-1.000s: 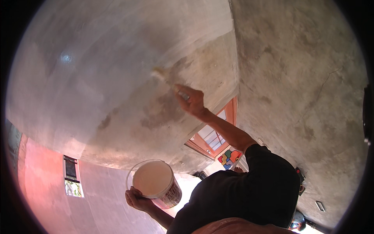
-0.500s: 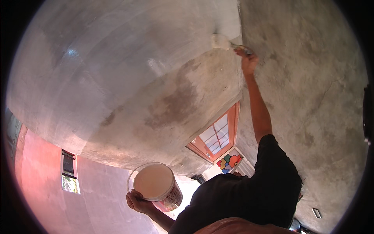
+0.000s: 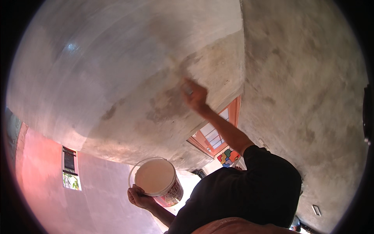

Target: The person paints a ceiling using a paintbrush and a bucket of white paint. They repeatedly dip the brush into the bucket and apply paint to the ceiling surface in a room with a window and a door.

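In my left hand (image 3: pixel 139 196) is the rim of a paint bucket (image 3: pixel 170 194), fingers closed at its near left edge. Pale, creamy paint (image 3: pixel 155 175) shows inside, and the thin wire handle (image 3: pixel 130 171) stands up along the left side. My right hand (image 3: pixel 195 93) is raised in front of the grey plaster wall (image 3: pixel 117 58), closed around a paintbrush (image 3: pixel 174 59). Motion smears the brush's head, so whether it touches the wall cannot be made out. A smoother, lighter grey coat covers the wall's upper left; bare, stained plaster lies below it.
A second rough wall (image 3: pixel 307 78) meets the first at a corner on the right. Low between them is an orange-framed door or window (image 3: pixel 212 134) with glass panes. A colourful panel (image 3: pixel 228 157) stands beneath. At lower left, a pinkish wall (image 3: pixel 43 167) has a narrow window (image 3: pixel 70 168).
My right hand has swung the paintbrush left and down, away from the wall corner. The bucket in my left hand stays nearly in place, shifted slightly up.
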